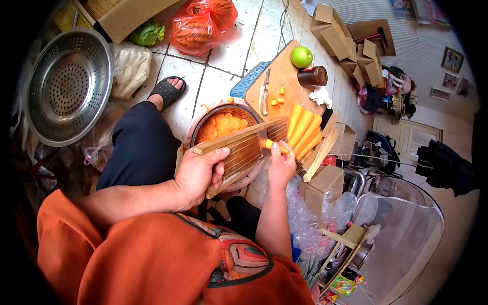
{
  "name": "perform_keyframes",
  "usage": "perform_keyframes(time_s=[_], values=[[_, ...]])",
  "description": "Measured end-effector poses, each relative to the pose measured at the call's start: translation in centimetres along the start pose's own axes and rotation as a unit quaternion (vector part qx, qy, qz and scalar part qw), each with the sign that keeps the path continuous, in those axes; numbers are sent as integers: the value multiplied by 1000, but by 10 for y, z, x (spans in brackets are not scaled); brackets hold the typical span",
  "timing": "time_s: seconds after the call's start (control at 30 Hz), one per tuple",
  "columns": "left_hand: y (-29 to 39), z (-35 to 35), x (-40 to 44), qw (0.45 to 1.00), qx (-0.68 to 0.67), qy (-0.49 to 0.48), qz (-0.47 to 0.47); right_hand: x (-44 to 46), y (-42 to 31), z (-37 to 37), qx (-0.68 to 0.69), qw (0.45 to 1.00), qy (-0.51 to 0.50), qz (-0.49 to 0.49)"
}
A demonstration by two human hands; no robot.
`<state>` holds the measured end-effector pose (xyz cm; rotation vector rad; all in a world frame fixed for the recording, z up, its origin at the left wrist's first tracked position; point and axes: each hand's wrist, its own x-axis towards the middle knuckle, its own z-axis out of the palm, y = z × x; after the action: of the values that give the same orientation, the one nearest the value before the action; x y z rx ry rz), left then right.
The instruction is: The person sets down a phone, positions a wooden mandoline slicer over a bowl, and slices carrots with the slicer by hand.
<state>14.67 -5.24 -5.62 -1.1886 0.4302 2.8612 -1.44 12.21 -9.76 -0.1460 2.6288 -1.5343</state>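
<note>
My left hand is closed around the near end of a wooden slicer, a long board with raised side rails. The slicer lies slanted over a basin, whose strainer holds many thin carrot slices. Pinched in the fingers of my right hand is a peeled carrot, its end against the slicer beside the blade. Several more peeled carrots lie just beyond, on the near part of a wooden cutting board. Carrot ends and a knife rest on that board too.
A green apple, a dark jar and crumpled tissue are on the cutting board, beside a blue basket. At the left stands a steel colander. A red bag sits on the tiled floor; cardboard boxes are farther back.
</note>
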Motion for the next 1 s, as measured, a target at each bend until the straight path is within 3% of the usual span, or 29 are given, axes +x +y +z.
perform_keyframes(time_s=[0.1, 0.27, 0.37, 0.47, 0.63, 0.7, 0.8, 0.9, 0.97, 1.0], values=[[1, 2, 0, 1000, 0, 0, 2, 0, -10, -5, 42, 997, 5, 68], [2, 3, -1, 1000, -1, 6, 3, 0, -11, -1, 69, 996, 0, 52], [2, 2, -1, 1000, 11, 8, 7, -17, -27, -1, -9, 999, -33, 16], [3, 2, -4, 1000, 17, 18, 3, -47, -46, 5, -94, 973, -100, -184], [1, 2, -3, 1000, 9, 27, -2, 4, 7, -6, -135, 989, 12, -64], [2, 3, -5, 1000, 12, 25, -2, 15, 2, -6, 1, 1000, -14, 17], [5, 4, -6, 999, 15, 29, -8, -17, -20, 1, -56, 998, -20, 3], [3, 2, -4, 999, 17, 35, -9, -55, -43, 11, -63, 986, -83, -130], [1, 2, -4, 1000, 16, 26, -3, -36, -36, 9, -175, 973, -19, -152], [1, 2, -4, 1000, 13, 22, -2, -17, -22, 5, -170, 980, 7, -101]])
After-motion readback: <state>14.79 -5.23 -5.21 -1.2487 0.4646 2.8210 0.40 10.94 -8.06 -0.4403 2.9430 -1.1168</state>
